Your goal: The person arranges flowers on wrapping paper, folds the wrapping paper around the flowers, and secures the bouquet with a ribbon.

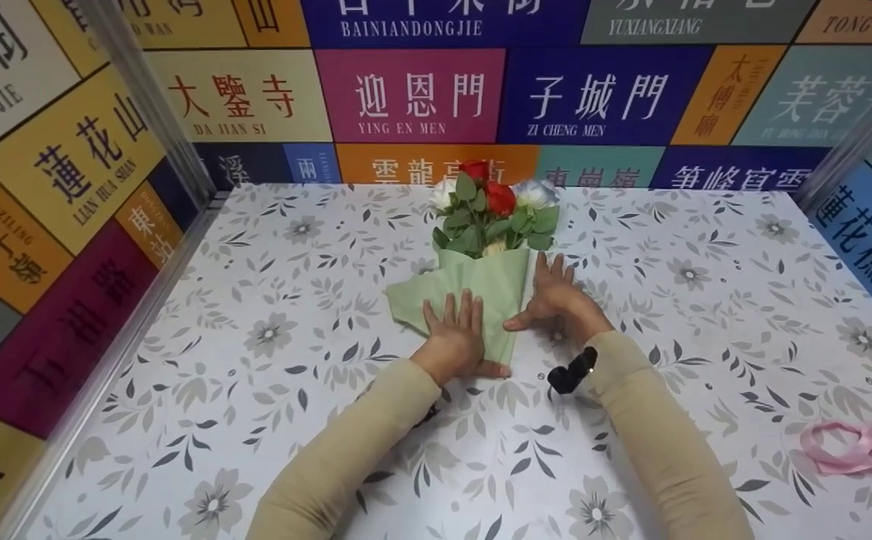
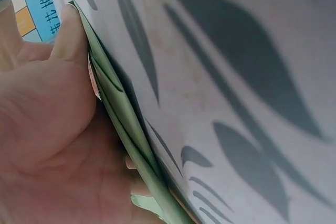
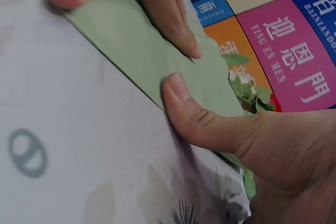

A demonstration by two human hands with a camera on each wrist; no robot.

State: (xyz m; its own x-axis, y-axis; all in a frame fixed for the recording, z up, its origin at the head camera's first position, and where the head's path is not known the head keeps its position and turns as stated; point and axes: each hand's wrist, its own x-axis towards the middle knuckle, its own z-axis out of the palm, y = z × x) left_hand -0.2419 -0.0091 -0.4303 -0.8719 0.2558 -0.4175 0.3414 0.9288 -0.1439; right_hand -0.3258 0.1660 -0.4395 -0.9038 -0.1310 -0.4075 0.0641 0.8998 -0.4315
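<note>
A bouquet lies on the table, its red roses (image 1: 500,199), pale flowers (image 1: 536,195) and green leaves (image 1: 464,240) emerging from light green wrapping paper (image 1: 507,281). My left hand (image 1: 455,337) rests on the lower part of the paper with fingers spread and thumb by the bottom tip. In the left wrist view, folded layers of paper (image 2: 126,114) show beside the palm. Along the paper's right edge is my right hand (image 1: 560,296), fingers extended. The right wrist view shows its thumb (image 3: 181,98) touching that edge; its other fingers are out of that view.
A loose pink ribbon (image 1: 856,446) lies at the table's right side. The table (image 1: 376,465) has a leaf-and-flower print. Colourful panels with place names (image 1: 413,97) stand behind it and at both sides.
</note>
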